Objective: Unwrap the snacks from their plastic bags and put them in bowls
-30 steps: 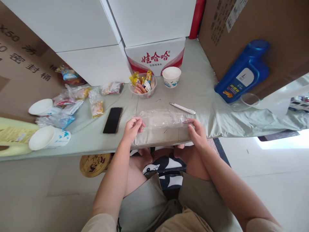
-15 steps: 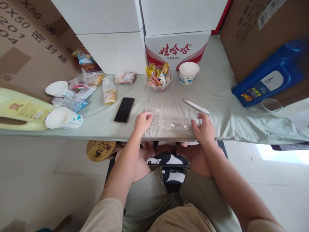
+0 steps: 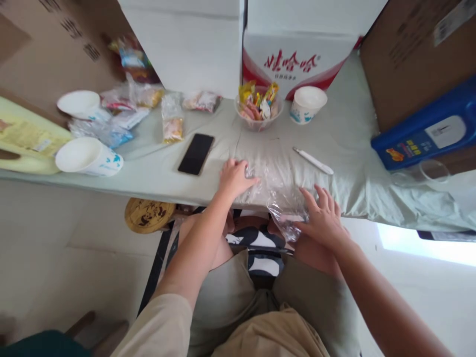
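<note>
Counter [image 3: 357, 119] with clear plastic film [image 3: 278, 198]

Film: hanging partly over the counter's near edge. Your right hand [image 3: 323, 220]: fingers spread wide at its right end. Your left hand [image 3: 236, 178]: fingers half-curled at its left end; grip cannot be told. Phone [image 3: 196, 153]: left, near that edge.

Tan shirt [image 3: 273, 337] bunches in soft folds at waist; short sleeves [image 3: 163, 317] look loose, left one paler than front. Shorts [image 3: 219, 297] are olive-grey, wide-legged, creased at middle.
</note>
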Demonstrator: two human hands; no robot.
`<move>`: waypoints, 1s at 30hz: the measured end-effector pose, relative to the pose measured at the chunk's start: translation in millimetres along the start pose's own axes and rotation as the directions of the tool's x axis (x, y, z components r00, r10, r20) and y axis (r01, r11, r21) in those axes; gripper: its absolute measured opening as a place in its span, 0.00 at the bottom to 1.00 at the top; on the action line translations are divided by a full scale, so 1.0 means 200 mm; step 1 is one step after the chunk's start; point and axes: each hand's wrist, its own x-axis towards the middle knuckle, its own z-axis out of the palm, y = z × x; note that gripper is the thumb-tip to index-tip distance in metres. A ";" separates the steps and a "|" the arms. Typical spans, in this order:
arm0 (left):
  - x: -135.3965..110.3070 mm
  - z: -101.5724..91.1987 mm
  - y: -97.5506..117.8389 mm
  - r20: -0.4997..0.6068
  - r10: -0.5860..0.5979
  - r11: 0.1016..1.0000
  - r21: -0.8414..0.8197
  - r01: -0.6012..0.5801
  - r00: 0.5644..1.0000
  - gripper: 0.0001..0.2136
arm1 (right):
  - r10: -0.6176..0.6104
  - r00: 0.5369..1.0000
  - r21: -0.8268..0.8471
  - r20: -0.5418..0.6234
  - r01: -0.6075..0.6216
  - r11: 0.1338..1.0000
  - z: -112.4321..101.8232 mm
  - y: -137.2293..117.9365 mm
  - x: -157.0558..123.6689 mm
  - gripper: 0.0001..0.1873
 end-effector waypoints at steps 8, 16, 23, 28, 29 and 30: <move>0.05 -0.02 0.07 0.251 0.199 0.869 -0.491 -0.052 0.947 0.04 | -0.077 0.997 0.304 0.006 0.072 0.950 -0.16 -0.03 0.23 0.40; 0.04 -0.20 0.06 0.487 0.318 0.491 -0.818 0.298 0.813 0.18 | -0.549 0.610 0.813 0.571 -0.325 0.484 -0.16 -0.21 0.49 0.25; 0.09 -0.13 0.13 0.327 0.104 0.213 -0.930 0.300 0.939 0.23 | -0.013 0.901 0.899 0.433 -0.433 -0.069 -0.06 -0.27 0.49 0.18; 0.11 0.01 0.22 0.513 0.076 0.391 -0.804 0.448 0.855 0.15 | 0.089 0.891 0.870 0.446 -0.408 -0.279 -0.08 -0.26 0.60 0.16; 0.12 0.02 0.22 0.487 0.008 0.428 -0.791 0.437 0.873 0.13 | 0.080 0.885 0.862 0.458 -0.420 -0.285 -0.09 -0.25 0.61 0.15; 0.13 0.02 0.22 0.451 -0.052 0.461 -0.781 0.421 0.891 0.11 | 0.084 0.881 0.860 0.466 -0.429 -0.276 -0.09 -0.23 0.62 0.15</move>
